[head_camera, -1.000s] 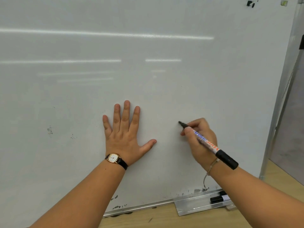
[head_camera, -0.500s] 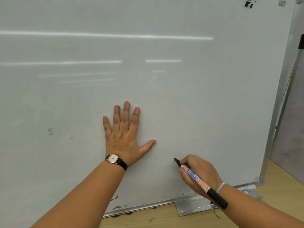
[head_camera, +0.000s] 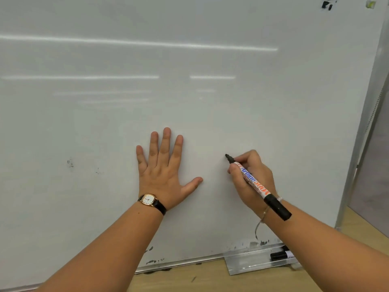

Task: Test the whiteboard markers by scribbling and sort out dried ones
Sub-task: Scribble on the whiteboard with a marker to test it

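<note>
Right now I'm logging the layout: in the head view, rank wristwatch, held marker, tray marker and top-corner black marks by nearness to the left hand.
1. wristwatch, on the left hand's own wrist.
2. held marker, in the right hand.
3. tray marker, lower right.
4. black marks, top right corner.

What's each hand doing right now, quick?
Left hand: open, fingers spread, flat against the whiteboard.
Right hand: holds the marker, uncapped, its tip pointing at the whiteboard.
</note>
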A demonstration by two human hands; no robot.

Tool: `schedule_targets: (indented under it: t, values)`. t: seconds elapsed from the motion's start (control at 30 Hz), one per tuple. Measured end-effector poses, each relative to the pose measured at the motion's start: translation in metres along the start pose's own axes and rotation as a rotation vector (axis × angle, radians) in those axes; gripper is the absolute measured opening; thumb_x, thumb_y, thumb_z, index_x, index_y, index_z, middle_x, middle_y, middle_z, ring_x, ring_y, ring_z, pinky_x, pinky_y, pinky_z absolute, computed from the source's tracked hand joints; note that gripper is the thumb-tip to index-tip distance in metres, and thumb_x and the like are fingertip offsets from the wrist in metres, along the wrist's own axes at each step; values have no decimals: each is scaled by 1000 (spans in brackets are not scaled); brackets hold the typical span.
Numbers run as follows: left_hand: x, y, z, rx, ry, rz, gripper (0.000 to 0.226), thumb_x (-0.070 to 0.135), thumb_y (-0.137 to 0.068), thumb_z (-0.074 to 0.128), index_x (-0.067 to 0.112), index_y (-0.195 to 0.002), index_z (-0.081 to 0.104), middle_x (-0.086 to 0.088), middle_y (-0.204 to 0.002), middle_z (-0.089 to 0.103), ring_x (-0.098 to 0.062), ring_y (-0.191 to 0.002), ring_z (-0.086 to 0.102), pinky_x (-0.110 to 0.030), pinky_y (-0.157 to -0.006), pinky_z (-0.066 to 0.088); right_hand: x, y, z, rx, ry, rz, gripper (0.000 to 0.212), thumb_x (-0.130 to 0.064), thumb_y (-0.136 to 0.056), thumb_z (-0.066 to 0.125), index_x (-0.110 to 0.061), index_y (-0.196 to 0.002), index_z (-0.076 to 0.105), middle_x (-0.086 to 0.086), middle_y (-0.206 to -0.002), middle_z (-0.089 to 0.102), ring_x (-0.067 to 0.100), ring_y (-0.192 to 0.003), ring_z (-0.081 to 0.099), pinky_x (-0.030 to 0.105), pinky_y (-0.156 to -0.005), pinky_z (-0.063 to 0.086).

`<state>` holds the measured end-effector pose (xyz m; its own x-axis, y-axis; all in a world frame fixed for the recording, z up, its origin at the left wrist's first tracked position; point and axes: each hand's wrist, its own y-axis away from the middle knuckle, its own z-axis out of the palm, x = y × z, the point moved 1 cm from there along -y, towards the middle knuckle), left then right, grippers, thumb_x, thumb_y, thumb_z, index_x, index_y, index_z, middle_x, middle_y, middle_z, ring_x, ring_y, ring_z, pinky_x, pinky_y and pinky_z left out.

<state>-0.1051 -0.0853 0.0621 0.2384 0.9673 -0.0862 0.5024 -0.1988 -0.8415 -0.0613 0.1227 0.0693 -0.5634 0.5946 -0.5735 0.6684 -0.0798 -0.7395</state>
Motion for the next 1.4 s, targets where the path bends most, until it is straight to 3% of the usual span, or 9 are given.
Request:
schedule_targets:
  t: [0.1, 0.27, 0.4, 0.6, 0.77, 0.9, 1.07, 1.23, 1.4]
  values:
    - [0, 0, -1, -5, 3, -1, 106, 79, -70, 37, 21, -152, 5, -2, -159, -7, -26, -146, -9, -56, -113, -5, -18, -11, 6, -197, 202, -173, 24, -43, -80, 46, -21, -88, 51, -11, -67, 55, 8, -57, 53, 24, -55, 38]
    - [1, 0, -2, -7, 15, -7, 103, 78, -70, 38, 20, -151, 11, -6, -159, 5, -25, -146, -7, -57, -113, -3, -33, -43, 3, 145, -96, -61, 15, -35, -83, 53, -23, -93, 49, -3, -72, 63, 16, -64, 60, 33, -58, 48]
    - [-1, 0, -1, -20, 8, -2, 104, 78, -71, 35, 21, -152, 5, -5, -159, -1, -25, -146, -11, -57, -113, -3, -50, -46, 15, -199, 150, -238, 25, -37, -82, 50, -16, -95, 53, -4, -68, 58, 17, -58, 55, 27, -54, 42]
    - [0, 0, 0, -12, 1, 0, 103, 78, -71, 36, 20, -152, 8, -5, -159, 0, -26, -146, -9, -59, -113, 0, -68, -82, 12, 233, -229, -89, 14, -34, -87, 52, -22, -93, 46, 5, -77, 66, 18, -70, 63, 41, -64, 52]
    - [-1, 0, 1, 2, 15, 2, 102, 79, -71, 37, 20, -151, 12, -5, -159, 3, -25, -146, -8, -58, -113, -2, -63, -66, 21, -236, 19, -202, 18, -37, -84, 52, -20, -90, 52, 1, -71, 64, 18, -63, 61, 41, -59, 50]
    - [-1, 1, 1, 18, 15, 3, 102, 77, -70, 40, 19, -151, 14, -7, -158, 6, -25, -146, -6, -57, -113, -2, -41, -59, 11, 101, -200, -74, 18, -45, -80, 50, -28, -85, 50, 5, -71, 65, 19, -64, 62, 39, -58, 51]
    - [-1, 1, 3, 50, 4, 14, 103, 77, -71, 42, 19, -151, 14, -2, -159, -7, -27, -146, -3, -57, -113, -3, -23, -14, 19, -344, 208, -289, 36, -49, -80, 43, -16, -91, 55, -11, -62, 55, 15, -53, 53, 27, -50, 42]
    - [-1, 1, 1, 32, 1, 9, 102, 77, -71, 39, 19, -151, 14, -4, -158, 5, -25, -146, -5, -57, -113, -2, -7, -10, 7, -6, 4, -82, 29, -47, -79, 48, -23, -93, 54, -8, -65, 60, 10, -56, 57, 21, -51, 44]
    - [-2, 2, 2, 32, -3, 25, 101, 77, -72, 38, 19, -151, 13, -1, -159, -6, -27, -146, -4, -57, -113, -2, 5, 12, 14, -250, 330, -365, 34, -44, -80, 46, -14, -88, 60, -5, -60, 61, 15, -46, 57, 25, -41, 47]
